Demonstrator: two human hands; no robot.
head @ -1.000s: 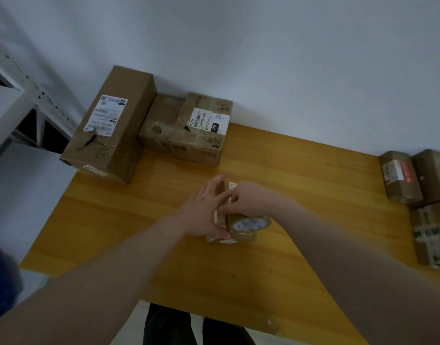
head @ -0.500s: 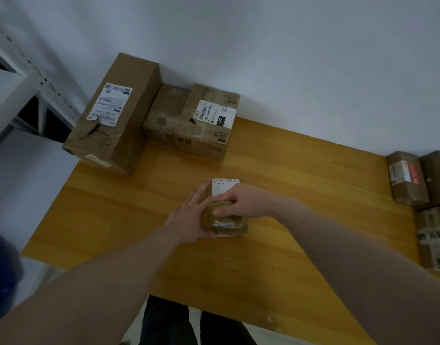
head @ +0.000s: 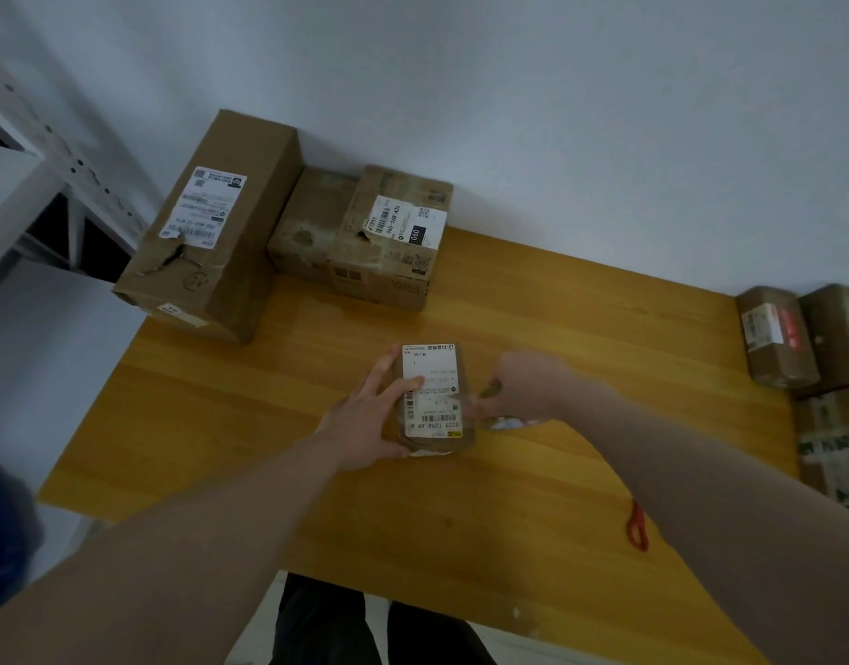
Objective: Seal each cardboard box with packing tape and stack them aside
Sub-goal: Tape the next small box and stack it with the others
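Both forearms reach in from the near edge of the wooden surface (head: 533, 300) and meet at a small box (head: 434, 393) lying flat near its middle, white label up. The left hand (head: 365, 424) lies against the box's left side, its fingers (head: 403, 385) nearly straight and spread, some reaching over the left edge onto the label, the thumb low at the near left corner. The right hand (head: 526, 388) is just right of the box, knuckles up, fingers curled round a tape roll (head: 502, 417) that is mostly hidden under the hand and blurred; whether roll touches box I cannot tell. A red cord (head: 636, 525) hangs from the right forearm. Beyond the box, against the wall, stand a tall carton (head: 216, 232) and two lower cartons (head: 365, 237). Right of the box, at the surface's edge, more parcels (head: 806, 343) are piled.
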